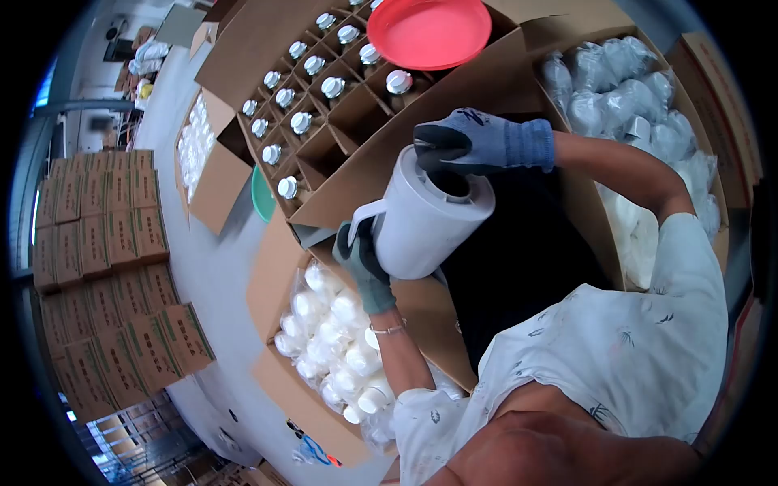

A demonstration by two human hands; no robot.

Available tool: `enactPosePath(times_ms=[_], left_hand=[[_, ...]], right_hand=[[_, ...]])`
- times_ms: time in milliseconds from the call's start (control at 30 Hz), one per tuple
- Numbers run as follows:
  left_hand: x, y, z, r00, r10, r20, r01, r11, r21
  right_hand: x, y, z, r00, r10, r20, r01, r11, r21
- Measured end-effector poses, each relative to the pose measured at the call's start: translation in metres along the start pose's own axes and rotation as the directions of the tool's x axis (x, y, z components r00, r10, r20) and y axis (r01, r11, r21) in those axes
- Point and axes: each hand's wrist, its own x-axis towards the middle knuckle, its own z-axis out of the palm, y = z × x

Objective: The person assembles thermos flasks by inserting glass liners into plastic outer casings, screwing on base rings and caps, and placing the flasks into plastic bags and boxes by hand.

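A white plastic jug [417, 223] with a side handle is tilted in front of my body, its round dark opening facing up and right. My left hand [365, 263], in a grey-green glove with dark fingers, wraps round the handle. In a blue glove with dark fingers, my right hand [463, 144] closes at the jug's rim from above. Its curled fingertips reach the mouth and partly cover it. Whether anything small is also between them is hidden. Just beyond the jug stands a divided carton [381, 138] with silver-capped bottles [301, 123] in many of its cells.
A red basin [429, 32] rests on the divided carton. White parts in clear plastic bags fill an open carton [275, 377] at lower left and another carton [721, 194] at right. Stacked closed cartons [105, 231] stand at far left. A green round object [262, 194] shows behind the bottles.
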Motion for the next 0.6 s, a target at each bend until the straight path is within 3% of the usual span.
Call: enactPosePath(times_ms=[33,67,100,167,233,267,300,333,367,400,433,467,500,567,600], left_hand=[[-0.003,0.005,0.003,0.998,0.057,0.003,-0.057,0.993,0.102],[-0.012,0.005,0.013,0.984,0.118,-0.132,-0.116,0.993,0.018],[-0.022,0.021,0.023,0.973,0.210,-0.099,-0.196,0.972,0.129],[-0.038,0.041,0.048,0.922,0.370,-0.116,-0.359,0.927,0.112],[-0.052,0.065,0.061,0.787,0.597,0.159,-0.597,0.668,0.444],[-0.055,0.063,0.061,0.783,0.602,0.155,-0.603,0.674,0.427],[-0.056,0.058,0.061,0.775,0.615,0.148,-0.614,0.676,0.408],[-0.057,0.055,0.063,0.840,0.543,0.010,-0.514,0.789,0.338],[-0.058,0.050,0.062,0.891,0.441,-0.108,-0.405,0.880,0.250],[-0.048,0.014,0.021,0.955,0.254,-0.151,-0.200,0.932,0.302],[-0.045,0.031,0.030,0.972,0.145,-0.188,-0.117,0.982,0.149],[-0.042,0.035,0.021,0.992,0.109,-0.068,-0.087,0.958,0.272],[-0.041,0.038,0.008,0.997,0.066,0.049,-0.080,0.916,0.394],[-0.050,0.048,0.009,0.990,-0.029,0.140,-0.042,0.873,0.486],[-0.048,0.047,0.000,0.950,-0.052,0.308,-0.150,0.789,0.596]], right_hand=[[-0.003,0.003,0.004,0.996,0.082,-0.036,-0.077,0.990,0.119],[-0.007,0.007,0.008,0.983,0.170,-0.066,-0.150,0.960,0.235],[-0.013,0.014,0.015,0.961,0.263,-0.091,-0.215,0.910,0.355],[-0.021,0.050,0.025,0.943,0.333,0.026,-0.299,0.807,0.510],[-0.034,0.061,0.031,0.906,0.399,0.140,-0.379,0.617,0.690],[-0.042,0.055,0.031,0.826,0.534,0.181,-0.454,0.438,0.776],[-0.043,0.066,0.031,0.971,0.240,-0.016,-0.184,0.783,0.594],[-0.036,0.073,0.021,0.983,-0.066,-0.169,0.104,0.968,0.227],[-0.025,0.078,0.014,0.904,-0.386,-0.185,0.350,0.915,-0.200],[-0.012,0.065,-0.002,0.965,0.036,-0.261,0.022,0.976,0.217],[0.003,0.049,-0.026,0.881,0.443,-0.165,-0.265,0.752,0.603],[0.012,0.044,-0.053,0.842,0.477,-0.253,-0.314,0.814,0.489],[0.025,0.061,-0.067,0.773,0.358,-0.524,-0.197,0.920,0.337],[0.051,0.103,-0.099,0.744,0.498,-0.447,-0.362,0.861,0.357],[0.063,0.131,-0.102,0.667,0.419,-0.616,-0.422,0.894,0.150]])
